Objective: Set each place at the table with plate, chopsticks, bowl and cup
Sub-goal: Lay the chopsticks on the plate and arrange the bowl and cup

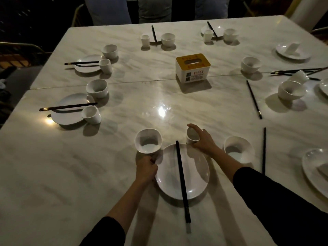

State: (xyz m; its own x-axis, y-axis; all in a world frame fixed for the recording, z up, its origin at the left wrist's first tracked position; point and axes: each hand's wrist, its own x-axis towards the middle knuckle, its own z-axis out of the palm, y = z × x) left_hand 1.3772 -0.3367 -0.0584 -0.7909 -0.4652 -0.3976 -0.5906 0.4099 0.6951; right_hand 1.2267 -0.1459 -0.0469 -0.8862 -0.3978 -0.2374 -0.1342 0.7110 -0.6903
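Observation:
A white plate (170,181) lies in front of me with black chopsticks (182,183) across its middle. At the plate's upper left stands a white bowl (148,141). My left hand (146,167) sits just below that bowl, fingers curled at the plate's left rim. My right hand (202,140) grips a small white cup (191,136) at the plate's upper right; the cup is tilted, its mouth facing left. Whether the cup touches the table I cannot tell.
A second bowl (238,150), loose chopsticks (264,150) and another plate (314,167) lie to the right. Further place settings ring the marble table (71,174). A yellow-topped tissue box (192,68) stands in the middle. Chairs line the far edge.

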